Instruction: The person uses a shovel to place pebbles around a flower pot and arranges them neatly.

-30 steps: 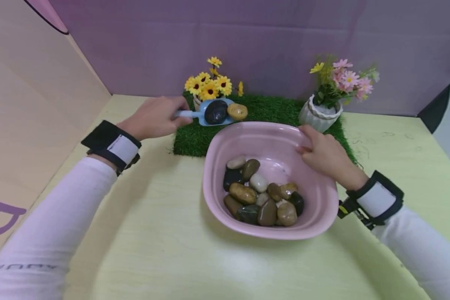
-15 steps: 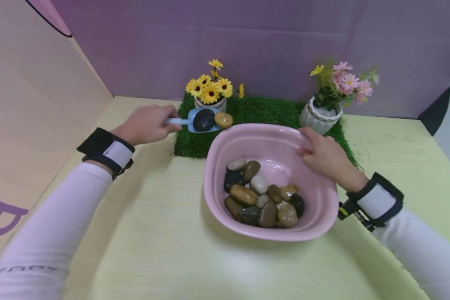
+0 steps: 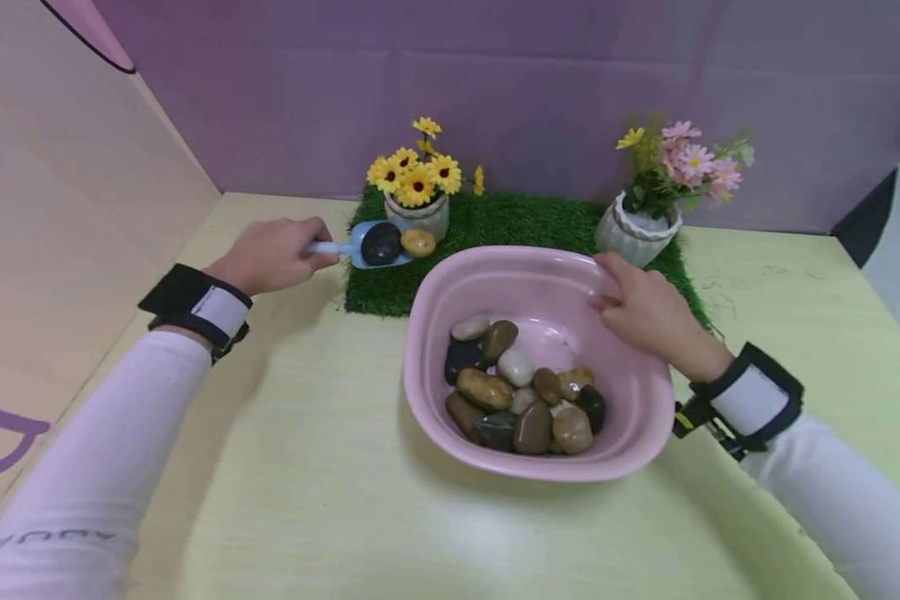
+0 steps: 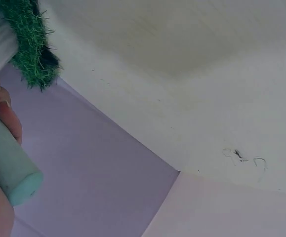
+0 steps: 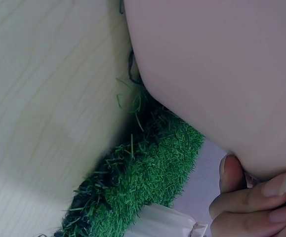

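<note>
My left hand (image 3: 277,254) grips the handle of a small light-blue scoop (image 3: 356,243), held above the left end of the grass mat. A black stone (image 3: 381,243) lies in the scoop, and a tan stone (image 3: 418,242) sits at its front lip. The handle's round end (image 4: 26,189) shows in the left wrist view between fingers and palm. With my right hand (image 3: 648,312) I hold the far right rim of a pink basin (image 3: 429,400), fingers curled under the rim in the right wrist view. Several smooth stones (image 3: 534,427) lie inside the basin, which tilts toward me.
An artificial grass mat (image 3: 382,292) lies at the back of the pale wooden table (image 3: 307,483). On its left stands a pot of yellow flowers (image 3: 420,218); on its right, a white pot of pink flowers (image 3: 633,233). A purple wall (image 3: 510,100) rises behind.
My left hand has moved left and slightly toward me, carrying the scoop and its two stones from near the basin's rim to the front of the yellow flower pot. The right hand and basin stay put.
</note>
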The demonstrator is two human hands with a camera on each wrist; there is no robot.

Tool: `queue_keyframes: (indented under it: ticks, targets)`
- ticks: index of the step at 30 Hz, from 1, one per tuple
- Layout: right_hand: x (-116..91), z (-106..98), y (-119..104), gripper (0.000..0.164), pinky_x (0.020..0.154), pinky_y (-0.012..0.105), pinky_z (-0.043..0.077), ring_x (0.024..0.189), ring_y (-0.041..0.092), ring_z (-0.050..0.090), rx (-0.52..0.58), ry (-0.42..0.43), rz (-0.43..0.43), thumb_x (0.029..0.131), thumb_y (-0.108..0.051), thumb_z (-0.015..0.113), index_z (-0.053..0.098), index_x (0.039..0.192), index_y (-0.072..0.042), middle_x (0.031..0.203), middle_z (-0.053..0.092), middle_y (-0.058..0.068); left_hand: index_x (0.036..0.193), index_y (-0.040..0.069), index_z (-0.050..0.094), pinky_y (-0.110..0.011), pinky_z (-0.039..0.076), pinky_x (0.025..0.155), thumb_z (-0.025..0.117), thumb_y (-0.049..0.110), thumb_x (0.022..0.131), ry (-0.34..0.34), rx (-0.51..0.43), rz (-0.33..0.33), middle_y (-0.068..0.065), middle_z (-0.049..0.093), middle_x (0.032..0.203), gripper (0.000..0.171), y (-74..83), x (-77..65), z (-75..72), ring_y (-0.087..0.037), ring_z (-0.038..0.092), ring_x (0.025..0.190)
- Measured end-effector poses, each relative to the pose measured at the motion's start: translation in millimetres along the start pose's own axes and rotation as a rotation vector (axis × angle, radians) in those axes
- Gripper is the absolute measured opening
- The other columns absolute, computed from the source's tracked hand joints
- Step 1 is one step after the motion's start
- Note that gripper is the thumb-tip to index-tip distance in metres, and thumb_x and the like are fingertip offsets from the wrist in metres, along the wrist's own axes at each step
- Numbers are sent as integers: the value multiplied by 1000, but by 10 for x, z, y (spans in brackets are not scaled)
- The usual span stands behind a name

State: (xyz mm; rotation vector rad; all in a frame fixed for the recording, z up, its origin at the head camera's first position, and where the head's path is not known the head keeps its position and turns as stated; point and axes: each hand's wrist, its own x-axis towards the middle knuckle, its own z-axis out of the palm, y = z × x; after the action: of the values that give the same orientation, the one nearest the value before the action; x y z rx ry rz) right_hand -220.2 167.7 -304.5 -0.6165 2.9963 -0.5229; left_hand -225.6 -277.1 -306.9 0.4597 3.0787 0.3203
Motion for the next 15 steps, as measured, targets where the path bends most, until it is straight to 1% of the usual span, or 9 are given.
queue_keyframes:
  ticks: [7,12,15]
  targets:
    - [0,1,-7,54,60,43,53,74,36,67,8,-5,4,95,-19,59,41,142,-2,109,65,32,113,5,60,-32,34,55,52,32,101,-19,-10,-9,-8,61,78,31,-87,-18,71,-21,48,61]
    - [-1,-1,-5,54,63,47,53,77,40,67,2,2,4,95,-19,58,41,143,-1,111,65,34,112,4,60,-32,35,54,53,31,101,-20,-10,-2,-7,59,75,30,-140,-36,147,-20,48,60]
    - [5,3,-8,55,65,48,53,79,41,68,1,1,7,95,-20,59,40,143,-1,111,64,34,111,4,59,-32,35,55,52,31,101,-31,-11,-17,-7,59,75,30,-157,-51,179,-21,48,61]
